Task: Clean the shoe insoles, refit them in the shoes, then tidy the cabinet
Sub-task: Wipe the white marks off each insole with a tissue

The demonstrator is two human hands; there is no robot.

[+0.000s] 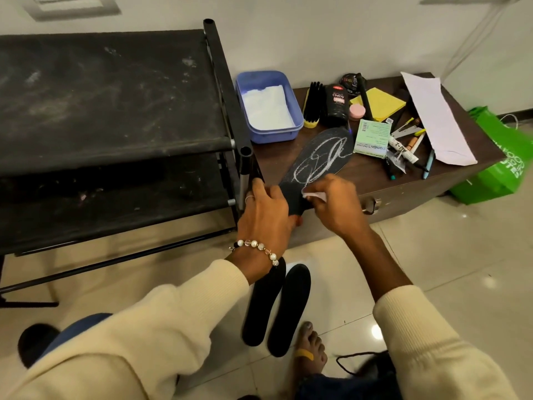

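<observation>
A black insole [320, 160] with white chalk scribbles lies slanted on the dark brown cabinet [418, 192], its heel hanging over the front edge. My left hand [265, 212] grips that heel end. My right hand [334, 203] pinches a small white piece of chalk [314, 195] whose tip touches the insole near the heel. Two more black insoles [277, 307] lie side by side on the floor below my arms.
A dusty black shoe rack [109, 111] stands to the left. On the cabinet are a blue tub [268, 106] with white cloth, a brush [313, 105], a black polish bottle [337, 105], yellow cloth [380, 103], pens, a white paper [435, 116]. A green bag [501, 157] sits right. My foot [310, 350] rests on the floor.
</observation>
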